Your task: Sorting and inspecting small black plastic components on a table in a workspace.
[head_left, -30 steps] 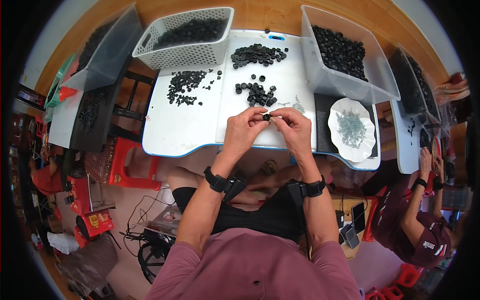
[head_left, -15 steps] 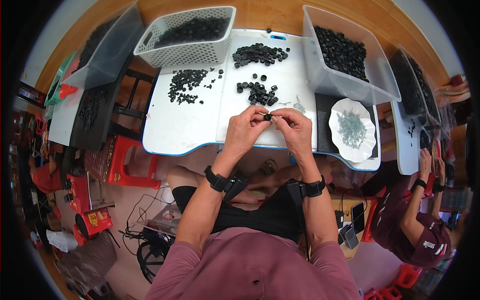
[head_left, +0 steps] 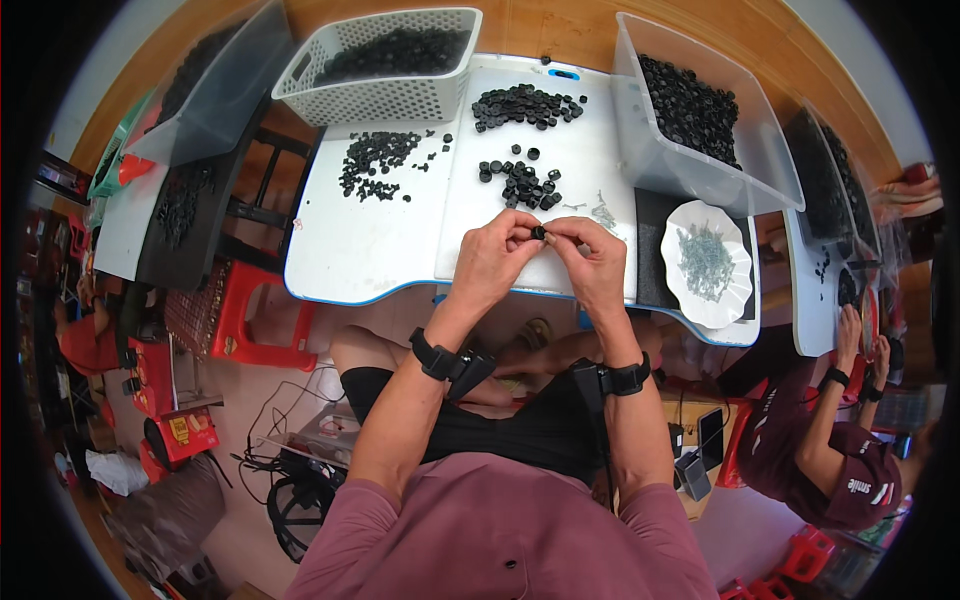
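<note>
Between my fingertips, just above the near side of the white table, is a small black round cap-like piece (head_left: 539,232). My left hand (head_left: 490,262) pinches it from the left. From the other side my right hand (head_left: 592,262) has thumb and fingers closed at the same piece; whether they also hold something smaller is hidden. Just beyond lies a loose group of black round pieces (head_left: 522,186). To their right are a few thin pale pins (head_left: 603,212). A scalloped white plate (head_left: 742,262) bears a heap of such pins.
Farther back sits another pile of black round pieces (head_left: 525,106), and small black parts (head_left: 375,165) lie at left. A white perforated basket (head_left: 375,107) and a clear plastic bin (head_left: 690,172) stand on the table (head_left: 350,265). At right, a co-worker (head_left: 835,455) sits at another table.
The hands stay together at the black piece, with the fingertips slightly shifted around it. The whole view has moved a little.
</note>
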`<action>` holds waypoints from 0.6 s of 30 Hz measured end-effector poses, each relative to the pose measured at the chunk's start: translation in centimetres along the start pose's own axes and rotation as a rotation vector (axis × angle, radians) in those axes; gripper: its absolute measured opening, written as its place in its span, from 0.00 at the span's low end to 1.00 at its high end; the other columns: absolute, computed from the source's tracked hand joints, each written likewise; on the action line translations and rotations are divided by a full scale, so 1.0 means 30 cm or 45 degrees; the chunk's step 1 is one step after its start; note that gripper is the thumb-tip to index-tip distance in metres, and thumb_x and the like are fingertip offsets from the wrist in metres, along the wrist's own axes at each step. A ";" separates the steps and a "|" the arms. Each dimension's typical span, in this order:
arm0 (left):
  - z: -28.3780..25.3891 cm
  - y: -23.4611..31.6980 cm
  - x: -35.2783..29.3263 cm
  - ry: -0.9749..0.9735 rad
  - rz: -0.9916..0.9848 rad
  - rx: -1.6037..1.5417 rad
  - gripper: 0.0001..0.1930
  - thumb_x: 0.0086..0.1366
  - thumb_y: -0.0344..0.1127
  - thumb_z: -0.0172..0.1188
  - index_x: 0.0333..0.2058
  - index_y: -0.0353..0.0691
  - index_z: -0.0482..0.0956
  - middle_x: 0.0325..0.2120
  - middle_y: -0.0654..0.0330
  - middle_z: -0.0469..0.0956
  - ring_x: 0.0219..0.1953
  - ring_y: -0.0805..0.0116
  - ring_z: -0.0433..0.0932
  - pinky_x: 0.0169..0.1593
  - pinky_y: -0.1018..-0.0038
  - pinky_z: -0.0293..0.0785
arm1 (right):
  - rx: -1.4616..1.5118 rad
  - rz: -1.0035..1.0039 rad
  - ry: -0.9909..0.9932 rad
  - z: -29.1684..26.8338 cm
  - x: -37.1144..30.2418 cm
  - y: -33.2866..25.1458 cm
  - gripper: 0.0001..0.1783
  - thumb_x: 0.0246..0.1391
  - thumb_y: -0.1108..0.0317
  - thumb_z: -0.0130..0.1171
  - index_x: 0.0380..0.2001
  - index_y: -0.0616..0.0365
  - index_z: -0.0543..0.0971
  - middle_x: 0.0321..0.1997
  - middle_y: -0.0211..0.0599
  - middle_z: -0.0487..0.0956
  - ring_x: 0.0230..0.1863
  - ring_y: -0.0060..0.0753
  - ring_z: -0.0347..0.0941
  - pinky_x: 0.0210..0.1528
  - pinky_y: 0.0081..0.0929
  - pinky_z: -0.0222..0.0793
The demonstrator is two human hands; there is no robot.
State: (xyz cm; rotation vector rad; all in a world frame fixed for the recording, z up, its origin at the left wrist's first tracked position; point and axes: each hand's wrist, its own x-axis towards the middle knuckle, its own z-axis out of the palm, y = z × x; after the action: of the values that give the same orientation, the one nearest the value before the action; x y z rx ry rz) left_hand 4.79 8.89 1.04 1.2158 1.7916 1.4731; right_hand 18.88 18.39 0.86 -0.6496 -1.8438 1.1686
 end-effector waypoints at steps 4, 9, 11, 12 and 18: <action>0.002 -0.006 0.001 0.010 0.052 0.006 0.12 0.64 0.29 0.68 0.45 0.34 0.82 0.32 0.54 0.88 0.31 0.69 0.86 0.37 0.75 0.81 | -0.008 -0.026 0.003 0.001 0.002 -0.013 0.08 0.55 0.81 0.66 0.38 0.63 0.87 0.36 0.38 0.87 0.34 0.26 0.81 0.37 0.22 0.76; -0.001 -0.002 0.000 0.019 0.064 0.041 0.11 0.64 0.28 0.69 0.44 0.33 0.82 0.32 0.53 0.88 0.32 0.68 0.87 0.37 0.74 0.81 | -0.074 -0.098 0.005 0.004 0.004 -0.020 0.07 0.55 0.81 0.65 0.37 0.63 0.87 0.36 0.40 0.86 0.34 0.29 0.82 0.37 0.23 0.77; -0.001 -0.001 0.001 0.016 0.068 0.039 0.11 0.64 0.28 0.69 0.44 0.33 0.82 0.32 0.53 0.88 0.32 0.68 0.87 0.37 0.74 0.81 | -0.087 -0.105 0.004 0.002 0.004 -0.024 0.07 0.55 0.81 0.65 0.37 0.63 0.87 0.36 0.40 0.86 0.34 0.30 0.83 0.37 0.24 0.77; -0.002 -0.001 0.001 0.015 0.073 0.039 0.11 0.64 0.28 0.69 0.44 0.33 0.82 0.32 0.53 0.88 0.32 0.68 0.87 0.37 0.74 0.82 | -0.098 -0.112 0.003 0.002 0.003 -0.026 0.07 0.55 0.81 0.65 0.37 0.63 0.87 0.35 0.40 0.86 0.34 0.30 0.83 0.37 0.24 0.77; -0.001 0.005 -0.001 0.020 0.087 0.054 0.11 0.64 0.28 0.69 0.44 0.33 0.82 0.32 0.53 0.88 0.32 0.67 0.87 0.37 0.74 0.82 | -0.199 -0.201 0.032 0.005 -0.001 -0.026 0.07 0.55 0.81 0.65 0.37 0.63 0.86 0.35 0.41 0.86 0.35 0.33 0.84 0.39 0.26 0.79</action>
State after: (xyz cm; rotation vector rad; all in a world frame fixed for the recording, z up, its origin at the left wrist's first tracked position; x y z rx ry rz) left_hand 4.81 8.86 1.17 1.3019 1.8162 1.4934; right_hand 18.77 17.95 1.51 -0.5904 -1.9409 0.9171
